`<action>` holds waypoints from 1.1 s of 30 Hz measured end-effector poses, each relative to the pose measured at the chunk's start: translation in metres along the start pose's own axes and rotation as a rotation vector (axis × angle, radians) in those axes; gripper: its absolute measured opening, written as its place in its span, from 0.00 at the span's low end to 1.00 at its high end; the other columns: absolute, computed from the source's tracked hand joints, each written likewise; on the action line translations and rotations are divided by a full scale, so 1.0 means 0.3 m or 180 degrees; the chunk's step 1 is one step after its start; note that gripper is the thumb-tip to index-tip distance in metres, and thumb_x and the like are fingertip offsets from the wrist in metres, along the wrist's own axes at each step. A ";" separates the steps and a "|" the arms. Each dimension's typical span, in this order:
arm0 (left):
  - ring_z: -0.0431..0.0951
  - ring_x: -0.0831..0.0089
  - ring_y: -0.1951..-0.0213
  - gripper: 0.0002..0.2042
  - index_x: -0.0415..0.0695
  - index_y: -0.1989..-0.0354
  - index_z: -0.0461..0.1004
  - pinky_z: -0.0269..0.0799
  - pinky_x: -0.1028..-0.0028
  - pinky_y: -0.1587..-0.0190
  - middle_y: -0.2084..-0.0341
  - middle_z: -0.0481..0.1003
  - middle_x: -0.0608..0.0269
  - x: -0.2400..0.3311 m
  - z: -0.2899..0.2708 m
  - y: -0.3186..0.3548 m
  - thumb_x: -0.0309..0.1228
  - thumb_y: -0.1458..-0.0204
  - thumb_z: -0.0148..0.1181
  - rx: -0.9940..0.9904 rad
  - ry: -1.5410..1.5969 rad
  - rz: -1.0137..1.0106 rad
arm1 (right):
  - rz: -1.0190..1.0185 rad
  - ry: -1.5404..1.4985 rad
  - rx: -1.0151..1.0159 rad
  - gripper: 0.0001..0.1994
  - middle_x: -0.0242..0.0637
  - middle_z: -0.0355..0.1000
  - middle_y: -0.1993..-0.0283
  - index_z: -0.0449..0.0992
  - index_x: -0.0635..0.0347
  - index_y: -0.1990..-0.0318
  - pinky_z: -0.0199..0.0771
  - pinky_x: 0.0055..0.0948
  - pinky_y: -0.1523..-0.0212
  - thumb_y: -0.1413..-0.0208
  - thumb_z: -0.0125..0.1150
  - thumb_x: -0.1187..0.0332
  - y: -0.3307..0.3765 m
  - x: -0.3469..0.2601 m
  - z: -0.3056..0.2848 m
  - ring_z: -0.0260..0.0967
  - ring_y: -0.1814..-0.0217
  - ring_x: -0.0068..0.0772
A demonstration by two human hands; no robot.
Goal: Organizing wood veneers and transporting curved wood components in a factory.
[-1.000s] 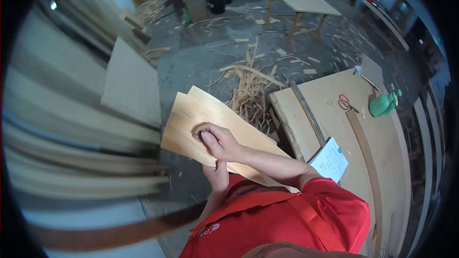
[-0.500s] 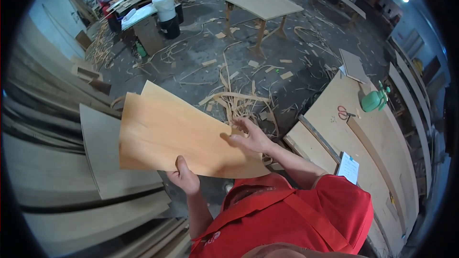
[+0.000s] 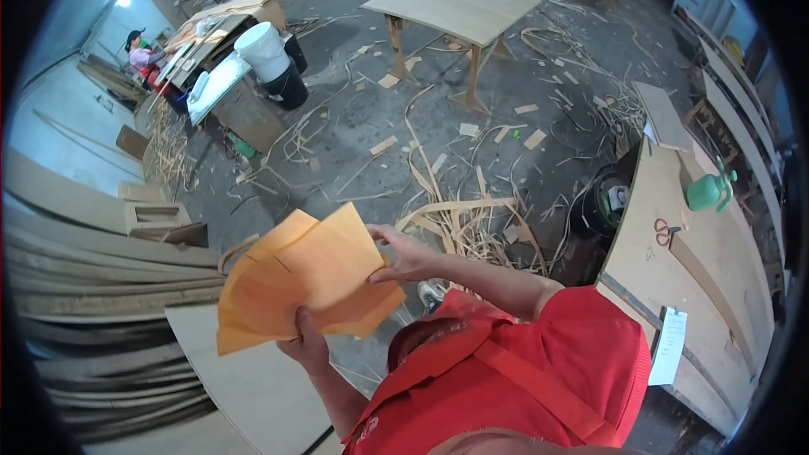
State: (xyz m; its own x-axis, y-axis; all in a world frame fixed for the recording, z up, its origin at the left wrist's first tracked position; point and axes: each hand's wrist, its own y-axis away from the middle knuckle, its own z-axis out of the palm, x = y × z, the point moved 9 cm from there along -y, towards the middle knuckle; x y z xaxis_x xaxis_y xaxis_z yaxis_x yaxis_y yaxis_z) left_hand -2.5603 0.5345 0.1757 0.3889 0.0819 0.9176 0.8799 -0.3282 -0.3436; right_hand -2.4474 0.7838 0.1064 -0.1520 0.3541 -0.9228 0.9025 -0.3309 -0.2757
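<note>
Several thin orange-tan wood veneer sheets (image 3: 270, 297) are held up in front of my red shirt, overlapping with their corners fanned apart. My left hand (image 3: 305, 344) grips their lower edge, its thumb on the top face and its fingers hidden underneath. At the upper right, my right hand (image 3: 404, 254) pinches the edge of the top sheet, which bends upward. A few short dark lines mark the upper part of the sheets. Below them, a pale flat board (image 3: 211, 371) leans near my left arm.
Long curved boards (image 3: 101, 286) are stacked at left. At right a workbench (image 3: 628, 278) bears scissors (image 3: 664, 232), a green spray bottle (image 3: 709, 191) and a written sheet (image 3: 668, 345). Veneer strips (image 3: 472, 227) litter the floor before a table (image 3: 459, 4). A co-worker (image 3: 145, 59) stands far left.
My right hand has moved left and closed on the sheet's edge. The veneer has gone from one broad, nearly flat face to a bent, fanned stack. My view has turned toward the left.
</note>
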 end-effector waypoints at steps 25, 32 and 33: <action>0.76 0.78 0.62 0.11 0.36 0.56 0.77 0.72 0.73 0.58 0.62 0.79 0.65 -0.658 1.334 -2.031 0.25 0.46 0.61 -0.2762 0.0189 -0.0419 | 0.0675 -0.1264 0.1410 0.12 0.27 0.76 0.53 0.76 0.60 0.47 0.70 0.27 0.47 0.36 0.57 0.70 -1.745 0.662 -0.697 0.70 0.49 0.20; 0.74 0.79 0.66 0.08 0.37 0.58 0.76 0.71 0.74 0.63 0.70 0.78 0.62 -0.946 1.777 -2.351 0.25 0.46 0.61 -0.3200 -0.0227 -0.0124 | 0.0296 -0.1177 0.2866 0.11 0.28 0.76 0.51 0.76 0.61 0.48 0.71 0.26 0.48 0.35 0.56 0.70 -1.978 1.063 -1.122 0.70 0.49 0.20; 0.74 0.79 0.66 0.08 0.37 0.58 0.76 0.71 0.74 0.63 0.70 0.78 0.62 -0.992 1.836 -2.405 0.25 0.46 0.61 -0.3143 -0.0269 -0.0162 | 0.0384 -0.1207 0.2910 0.11 0.28 0.76 0.51 0.76 0.61 0.48 0.72 0.26 0.48 0.35 0.56 0.70 -2.013 1.158 -1.183 0.71 0.49 0.20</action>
State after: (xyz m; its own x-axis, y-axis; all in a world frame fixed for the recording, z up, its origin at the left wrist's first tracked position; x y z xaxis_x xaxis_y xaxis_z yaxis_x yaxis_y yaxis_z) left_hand -3.1604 1.2651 0.0405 0.4090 0.1719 0.8962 0.2885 -0.9561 0.0517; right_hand -2.9023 1.4171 0.0479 -0.3422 0.0237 -0.9393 0.2876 -0.9491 -0.1287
